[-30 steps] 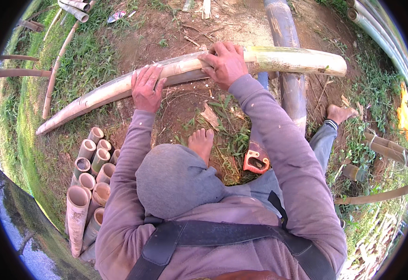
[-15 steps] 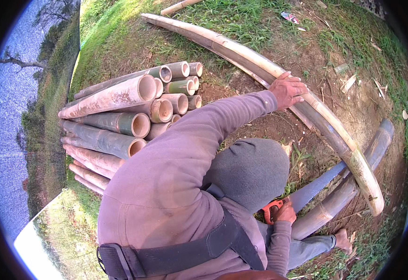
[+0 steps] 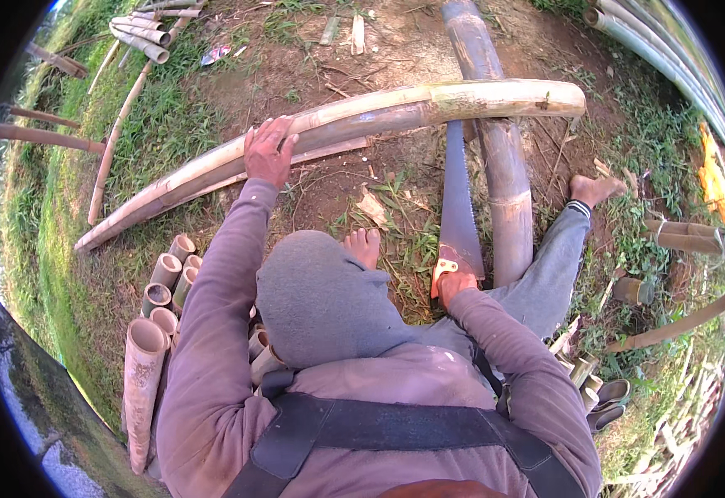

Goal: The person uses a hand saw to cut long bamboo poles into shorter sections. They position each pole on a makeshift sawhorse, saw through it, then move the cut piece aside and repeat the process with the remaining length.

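Resting across a long, pale tan-and-brown bamboo pole (image 3: 371, 114), the left hand (image 3: 268, 152) lies flat with its fingers a little parted over the upper surface, near the middle of the pole's left half. The right hand (image 3: 456, 286) is closed around the orange handle (image 3: 443, 270) of a handsaw with a long, dark blue-grey metal blade (image 3: 459, 199); its fingers are partly hidden, so their exact wrap cannot be told. The blade points away from the person, toothed edge to the right, and its tip reaches the pole's near edge; whether it touches or passes beneath cannot be told. The pole lies crosswise over a thick, grey-brown bamboo log (image 3: 507, 199), which runs away from the person just right of the blade, and the pole's right end juts out past that log. Its left end slopes down toward the grass (image 3: 55, 257).

Just below the left half of the pole, a thin, pale bamboo strip (image 3: 329, 153) lies on the brown earth. A stack of cut, hollow bamboo tubes (image 3: 142, 357) stands to the left of the person's grey-clad knee (image 3: 321, 299). One bare foot (image 3: 364, 246) is planted between the two hands; the other bare foot (image 3: 592, 189) is stretched out right of the log.
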`<state>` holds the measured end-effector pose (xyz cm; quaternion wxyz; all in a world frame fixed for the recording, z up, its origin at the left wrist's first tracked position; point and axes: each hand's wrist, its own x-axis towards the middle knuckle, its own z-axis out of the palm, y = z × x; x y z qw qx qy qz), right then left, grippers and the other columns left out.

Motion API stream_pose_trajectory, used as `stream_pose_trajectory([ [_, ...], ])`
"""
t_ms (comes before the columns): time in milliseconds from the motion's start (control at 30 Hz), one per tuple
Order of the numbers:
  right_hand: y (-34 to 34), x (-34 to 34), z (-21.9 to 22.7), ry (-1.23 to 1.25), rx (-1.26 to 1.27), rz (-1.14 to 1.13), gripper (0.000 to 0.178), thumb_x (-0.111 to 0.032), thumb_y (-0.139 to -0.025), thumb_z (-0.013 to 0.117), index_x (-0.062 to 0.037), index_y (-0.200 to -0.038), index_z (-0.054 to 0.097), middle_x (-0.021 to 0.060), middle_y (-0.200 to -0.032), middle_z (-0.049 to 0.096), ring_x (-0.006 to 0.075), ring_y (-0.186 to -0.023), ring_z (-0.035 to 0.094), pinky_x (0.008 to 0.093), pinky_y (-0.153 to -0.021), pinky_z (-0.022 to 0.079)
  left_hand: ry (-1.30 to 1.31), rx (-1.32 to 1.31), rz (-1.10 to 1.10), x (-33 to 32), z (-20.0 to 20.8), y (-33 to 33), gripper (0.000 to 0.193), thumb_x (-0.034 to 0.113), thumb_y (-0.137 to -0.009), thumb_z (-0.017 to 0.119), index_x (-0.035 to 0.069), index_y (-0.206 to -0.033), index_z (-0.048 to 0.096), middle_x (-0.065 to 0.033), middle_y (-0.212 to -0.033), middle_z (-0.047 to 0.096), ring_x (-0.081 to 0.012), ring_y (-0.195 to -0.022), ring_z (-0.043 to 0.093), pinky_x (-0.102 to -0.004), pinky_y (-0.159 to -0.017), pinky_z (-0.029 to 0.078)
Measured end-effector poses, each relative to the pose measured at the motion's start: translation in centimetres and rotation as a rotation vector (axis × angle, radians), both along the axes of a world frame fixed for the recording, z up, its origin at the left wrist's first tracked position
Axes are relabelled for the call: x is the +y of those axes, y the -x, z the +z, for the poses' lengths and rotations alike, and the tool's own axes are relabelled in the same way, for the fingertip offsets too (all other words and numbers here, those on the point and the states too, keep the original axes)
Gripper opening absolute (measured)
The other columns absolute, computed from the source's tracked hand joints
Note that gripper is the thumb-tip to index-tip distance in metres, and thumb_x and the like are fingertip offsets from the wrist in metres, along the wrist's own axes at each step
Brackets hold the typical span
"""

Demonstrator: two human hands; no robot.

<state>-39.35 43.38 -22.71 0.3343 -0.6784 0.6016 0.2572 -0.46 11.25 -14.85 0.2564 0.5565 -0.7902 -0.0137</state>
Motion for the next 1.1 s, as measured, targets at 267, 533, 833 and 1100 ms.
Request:
stream_pose_trajectory([
  [267,-3.9,2.9,17.8,0.604,-0.379,-0.366,0.030,-0.028,-0.081,0.076,-0.0059,-0.100,0.067,0.0144,-0.093,0.071,0.0367,-0.094,0.069,0.0479,-0.086,0.051,-0.031,-0.035,-0.029,0.0,0.2,-0.5,0.043,0.031,-0.101,0.069,0.022,-0.143,0.068,-0.0063,-0.146,0.067,-0.0311,-0.141,0.057,-0.0522,-0.124,0.032],
  [533,2.4,8.4,26.8,0.714,-0.676,-0.826,0.019,-0.006,-0.084,0.070,0.0018,-0.101,0.068,0.0109,-0.070,0.066,0.0238,-0.062,0.067,0.0370,-0.061,0.051,-0.031,-0.017,-0.047,-0.5,-0.2,-0.7,0.043,0.034,-0.101,0.070,0.022,-0.142,0.068,-0.0044,-0.145,0.068,-0.0291,-0.140,0.057,-0.0522,-0.123,0.033],
  [833,1.4,9.6,24.7,1.196,-0.697,-0.807,0.044,-0.028,-0.095,0.080,0.0074,-0.119,0.066,0.0125,-0.093,0.074,0.0233,-0.079,0.072,0.0347,-0.074,0.055,-0.046,-0.045,-0.007,-0.2,0.3,-0.8,0.043,0.036,-0.101,0.070,0.023,-0.142,0.068,-0.0032,-0.145,0.067,-0.0253,-0.140,0.057,-0.0499,-0.123,0.034],
  [1100,-2.7,-2.5,19.2,1.248,-0.938,-0.852,0.027,-0.007,-0.097,0.078,0.0047,-0.118,0.067,0.0088,-0.092,0.072,0.0122,-0.074,0.066,0.0290,-0.067,0.053,-0.032,-0.070,-0.016,-0.4,0.4,-0.5,0.044,0.037,-0.101,0.070,0.023,-0.143,0.067,-0.0035,-0.146,0.067,-0.0251,-0.140,0.057,-0.0498,-0.123,0.034],
])
